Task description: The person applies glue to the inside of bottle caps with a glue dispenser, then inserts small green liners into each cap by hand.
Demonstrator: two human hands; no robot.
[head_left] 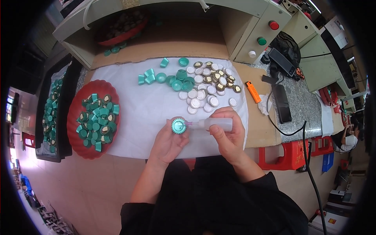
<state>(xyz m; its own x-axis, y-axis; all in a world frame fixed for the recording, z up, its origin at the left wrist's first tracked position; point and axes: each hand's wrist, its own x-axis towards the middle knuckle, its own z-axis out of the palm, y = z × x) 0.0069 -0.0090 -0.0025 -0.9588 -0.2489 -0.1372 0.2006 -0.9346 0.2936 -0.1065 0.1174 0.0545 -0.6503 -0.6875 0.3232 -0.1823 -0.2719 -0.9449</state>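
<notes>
Where fingers hide it, bottle [219, 124], teal cap [179, 126]

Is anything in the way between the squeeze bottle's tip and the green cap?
Nothing visible. The right hand aims the squeeze bottle so its pink tip reaches the open face of the green cap held in the left hand.

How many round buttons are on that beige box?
3, all on the beige box's slanted side panel: a red button highest, a green button below it, a white button lowest.
</notes>
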